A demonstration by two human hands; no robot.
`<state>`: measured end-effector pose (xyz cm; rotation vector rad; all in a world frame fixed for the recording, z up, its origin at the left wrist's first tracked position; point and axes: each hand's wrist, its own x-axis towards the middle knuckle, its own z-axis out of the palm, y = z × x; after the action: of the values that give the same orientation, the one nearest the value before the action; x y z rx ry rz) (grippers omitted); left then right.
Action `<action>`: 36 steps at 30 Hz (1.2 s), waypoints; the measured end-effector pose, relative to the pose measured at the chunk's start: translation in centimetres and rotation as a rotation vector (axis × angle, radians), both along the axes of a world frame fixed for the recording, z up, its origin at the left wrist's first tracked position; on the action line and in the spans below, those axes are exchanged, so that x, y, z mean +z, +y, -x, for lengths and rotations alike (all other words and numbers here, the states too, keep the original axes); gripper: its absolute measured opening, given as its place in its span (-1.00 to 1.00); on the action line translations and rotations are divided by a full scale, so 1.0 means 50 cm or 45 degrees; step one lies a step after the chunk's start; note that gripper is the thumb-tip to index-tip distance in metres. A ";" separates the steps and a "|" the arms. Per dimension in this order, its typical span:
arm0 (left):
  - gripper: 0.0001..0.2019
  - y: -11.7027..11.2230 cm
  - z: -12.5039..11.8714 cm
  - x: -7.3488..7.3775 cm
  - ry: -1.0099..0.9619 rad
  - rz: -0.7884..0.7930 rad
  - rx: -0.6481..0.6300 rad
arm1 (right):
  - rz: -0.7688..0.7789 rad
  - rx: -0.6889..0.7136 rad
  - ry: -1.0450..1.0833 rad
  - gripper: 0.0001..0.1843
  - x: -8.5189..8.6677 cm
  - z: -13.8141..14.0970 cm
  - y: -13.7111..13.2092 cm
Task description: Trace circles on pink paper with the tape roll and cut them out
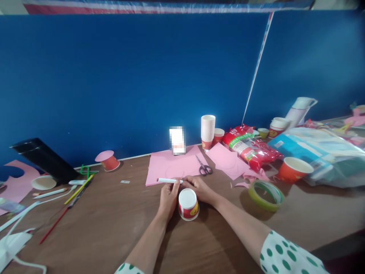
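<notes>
A slim white marker pen (169, 180) with a dark red end lies across the fingertips of my left hand (169, 198), which is closed on it. My right hand (199, 188) is also closed, its fingertips meeting the pen's right end. Between my wrists an upside-down paper cup (189, 205), red and yellow with a white base on top, stands on the brown table (137, 228). Just beyond my hands are a stack of pink paper (159, 163) and dark-handled scissors (204, 168).
At right lie green-yellow tape (265, 203), an orange cup (295, 169), a red packet (251, 146) and blue plastic packages (310, 152). Stacked cups (208, 129) stand by the blue partition (142, 76). At left are a pink-topped cup (110, 161), black bottle (48, 160), brushes (59, 224) and cable (19, 217).
</notes>
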<state>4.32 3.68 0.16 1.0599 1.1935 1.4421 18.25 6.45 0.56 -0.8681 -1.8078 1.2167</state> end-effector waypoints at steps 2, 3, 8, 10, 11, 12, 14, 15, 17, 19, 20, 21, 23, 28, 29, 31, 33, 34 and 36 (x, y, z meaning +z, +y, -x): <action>-0.65 0.003 -0.001 -0.004 0.132 -0.023 0.035 | -0.072 -0.015 -0.075 -0.69 0.002 0.002 -0.002; -0.65 0.005 -0.001 -0.007 0.160 -0.031 0.054 | -0.117 -0.013 -0.113 -0.70 0.003 0.003 -0.003; -0.63 0.013 0.001 -0.008 0.022 -0.040 -0.009 | -0.302 -0.011 -0.269 -0.71 0.011 0.003 -0.010; -0.61 0.015 0.000 0.000 -0.076 0.007 -0.073 | -0.340 -0.025 -0.280 -0.71 0.009 0.002 -0.008; -0.59 0.018 -0.002 0.005 -0.120 0.036 -0.099 | -0.351 -0.031 -0.282 -0.71 0.007 0.002 -0.006; -0.58 0.021 -0.004 0.010 -0.153 0.062 -0.123 | -0.360 -0.042 -0.290 -0.70 0.003 0.003 -0.004; -0.55 0.030 -0.011 0.018 -0.155 0.069 -0.154 | -0.384 -0.103 -0.345 -0.66 -0.004 0.005 0.000; -0.55 0.036 -0.014 0.021 -0.123 0.052 -0.170 | -0.399 -0.145 -0.379 -0.63 -0.008 0.006 0.002; -0.54 0.046 -0.022 0.025 -0.050 -0.001 -0.200 | -0.427 -0.224 -0.429 -0.61 -0.013 0.009 0.004; -0.54 0.053 -0.030 0.028 -0.018 -0.049 -0.204 | -0.457 -0.272 -0.475 -0.61 -0.014 0.011 0.002; -0.55 0.055 -0.034 0.029 -0.024 -0.056 -0.194 | -0.478 -0.295 -0.519 -0.61 -0.014 0.011 0.000; -0.57 0.055 -0.037 0.029 -0.039 -0.060 -0.171 | -0.504 -0.323 -0.583 -0.61 -0.014 0.011 -0.002; -0.60 0.054 -0.043 0.028 -0.069 -0.052 -0.119 | -0.556 -0.376 -0.739 -0.61 -0.013 0.011 -0.006; -0.61 0.052 -0.058 0.016 -0.120 0.019 -0.045 | -0.602 -0.405 -0.930 -0.58 -0.014 0.014 -0.009; -0.62 0.054 -0.057 0.015 -0.134 0.029 -0.037 | -0.609 -0.399 -0.934 -0.58 -0.015 0.014 -0.009; -0.67 0.061 -0.044 0.016 -0.212 0.035 0.064 | -0.623 -0.381 -0.926 -0.60 -0.016 0.012 -0.011; -0.72 0.072 -0.017 0.022 -0.353 0.017 0.289 | -0.630 -0.365 -0.914 -0.64 -0.018 0.006 -0.014; -0.72 0.078 0.000 0.025 -0.396 -0.002 0.364 | -0.631 -0.363 -0.899 -0.66 -0.018 0.002 -0.016; -0.71 0.088 0.030 0.029 -0.459 -0.032 0.458 | -0.631 -0.387 -0.833 -0.66 -0.017 -0.007 -0.019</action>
<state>2.81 8.09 1.59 0.5804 1.1384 1.8374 18.59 5.52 -0.32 -1.2673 -2.2296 0.2612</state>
